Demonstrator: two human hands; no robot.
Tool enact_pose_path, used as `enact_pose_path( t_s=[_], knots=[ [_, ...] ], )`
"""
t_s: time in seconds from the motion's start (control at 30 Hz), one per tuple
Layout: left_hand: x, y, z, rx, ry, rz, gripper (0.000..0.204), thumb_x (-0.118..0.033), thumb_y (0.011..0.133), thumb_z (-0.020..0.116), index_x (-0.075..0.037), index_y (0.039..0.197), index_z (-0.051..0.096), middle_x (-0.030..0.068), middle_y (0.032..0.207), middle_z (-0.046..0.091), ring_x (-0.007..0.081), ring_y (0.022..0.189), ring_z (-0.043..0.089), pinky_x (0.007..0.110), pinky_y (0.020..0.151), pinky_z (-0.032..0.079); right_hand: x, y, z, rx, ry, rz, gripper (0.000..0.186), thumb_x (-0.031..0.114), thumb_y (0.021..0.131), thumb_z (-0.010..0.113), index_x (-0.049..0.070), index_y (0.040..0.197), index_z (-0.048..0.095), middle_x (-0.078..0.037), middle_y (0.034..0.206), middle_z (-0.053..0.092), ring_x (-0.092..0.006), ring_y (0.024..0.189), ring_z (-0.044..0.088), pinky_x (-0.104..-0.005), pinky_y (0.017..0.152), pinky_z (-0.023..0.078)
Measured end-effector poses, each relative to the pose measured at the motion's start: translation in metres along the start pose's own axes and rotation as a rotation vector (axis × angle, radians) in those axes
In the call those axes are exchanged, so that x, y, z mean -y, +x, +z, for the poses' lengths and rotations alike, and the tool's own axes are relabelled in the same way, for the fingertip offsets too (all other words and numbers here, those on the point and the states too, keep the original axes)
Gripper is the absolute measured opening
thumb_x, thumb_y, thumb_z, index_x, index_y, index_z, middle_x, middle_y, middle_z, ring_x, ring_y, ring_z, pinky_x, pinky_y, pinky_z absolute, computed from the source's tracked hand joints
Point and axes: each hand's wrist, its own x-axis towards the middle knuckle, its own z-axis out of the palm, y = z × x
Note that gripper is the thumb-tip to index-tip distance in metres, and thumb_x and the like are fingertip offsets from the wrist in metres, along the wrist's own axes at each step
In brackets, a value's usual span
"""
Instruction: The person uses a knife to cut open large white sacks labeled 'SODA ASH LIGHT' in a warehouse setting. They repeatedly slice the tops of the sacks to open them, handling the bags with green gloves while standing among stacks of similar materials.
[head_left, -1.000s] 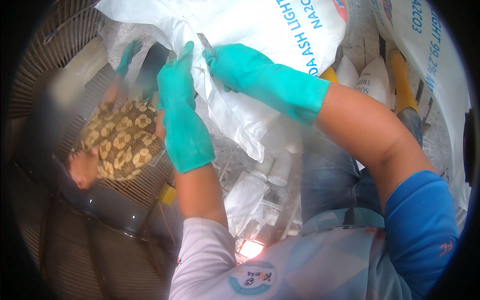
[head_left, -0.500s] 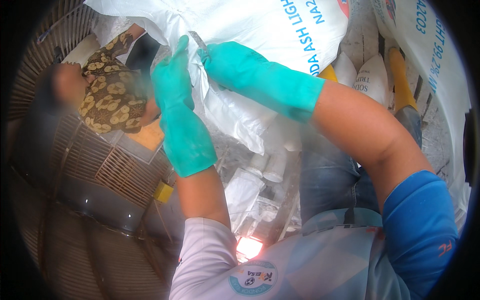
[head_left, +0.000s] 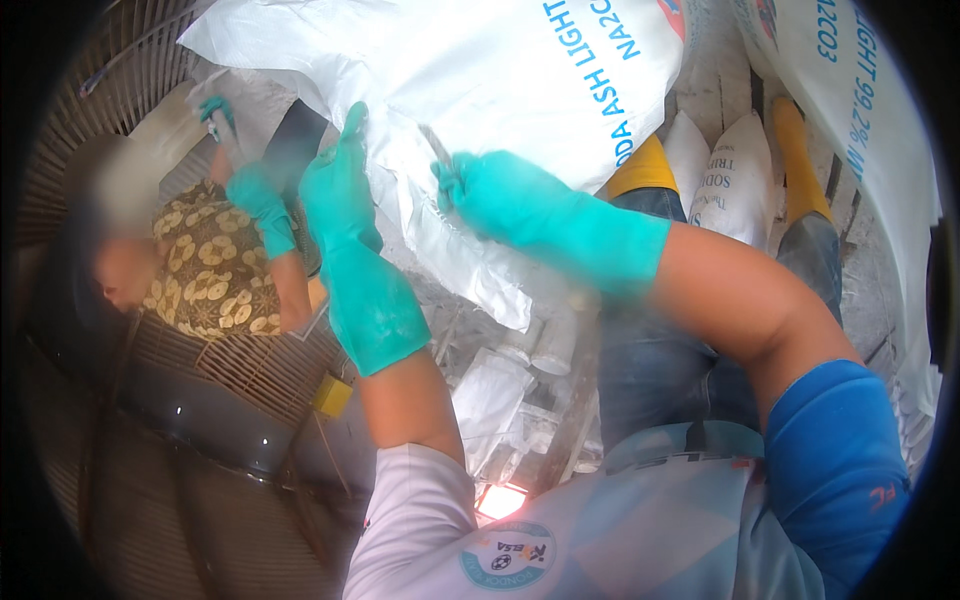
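A big white woven sack [head_left: 480,70] with blue print fills the top middle, its near end cut loose into a ragged flap [head_left: 470,270]. My left hand [head_left: 338,185], in a long green rubber glove, is closed on the sack's left edge, thumb pointing up; its other fingers are mostly hidden. My right hand [head_left: 490,190], gloved the same way, makes a fist around a knife whose thin grey blade [head_left: 434,145] sticks out toward the sack. The blade lies close against the white cloth beside the cut; whether it touches cannot be made out.
On the left a co-worker in a patterned shirt [head_left: 215,265] and green gloves handles something pale. Another large white sack [head_left: 860,130] rises at the right. Smaller filled sacks [head_left: 735,180] stand between yellow boots [head_left: 790,160]. A yellow block [head_left: 332,396] is lower left.
My right hand with the knife has moved down and slightly right, away from my left hand. The flap hangs lower. The co-worker has shifted, and their gloved hands have come into sight.
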Motion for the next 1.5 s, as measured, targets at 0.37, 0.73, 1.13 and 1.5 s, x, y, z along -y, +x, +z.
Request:
enact_pose_path(
  t_s=[0.37,0.73,1.13,1.5],
  knots=[
    [-0.009,-0.002,0.026,-0.089,0.146,0.01,0.035,-0.035,0.095,0.064,-0.004,0.106,0.076,-0.0056,0.062,0.043,0.005,0.058,0.038,0.027,0.056,0.033,0.016,0.065,-0.037,-0.033,0.224,-0.05,0.048,0.042,0.106,0.033,0.005,0.105,0.065,-0.017,0.088,0.07,-0.0323,0.084,0.068,-0.043,0.081,0.052],
    [-0.023,-0.037,0.008,-0.095,0.41,-0.046,0.041,-0.041,0.092,0.069,-0.002,0.082,0.071,-0.0002,0.066,0.052,0.0125,0.064,0.047,0.028,0.065,0.041,0.022,0.046,-0.009,0.112,0.067,-0.118,0.034,0.028,0.104,0.041,0.004,0.11,0.064,-0.017,0.093,0.069,-0.0314,0.084,0.068,-0.0411,0.078,0.054],
    [-0.012,-0.021,0.012,0.005,-0.025,-0.46,0.059,-0.03,0.105,0.046,-0.005,0.155,0.027,0.0096,0.148,0.032,0.0207,0.134,0.034,0.034,0.11,0.031,-0.053,-0.015,-0.038,0.104,0.62,0.255,0.04,0.044,0.106,0.045,0.011,0.096,0.066,-0.004,0.066,0.058,-0.0132,0.059,0.055,-0.0314,0.062,0.048],
    [-0.081,0.019,0.106,-0.063,0.727,-0.21,0.075,-0.059,0.091,0.06,0.005,0.13,0.061,0.0206,0.116,0.069,0.0318,0.109,0.066,0.04,0.095,0.049,-0.035,0.02,-0.137,0.094,0.391,0.118,0.049,0.05,0.106,0.038,0.011,0.104,0.067,-0.003,0.066,0.059,-0.0146,0.065,0.058,-0.0306,0.07,0.049]
  ],
)
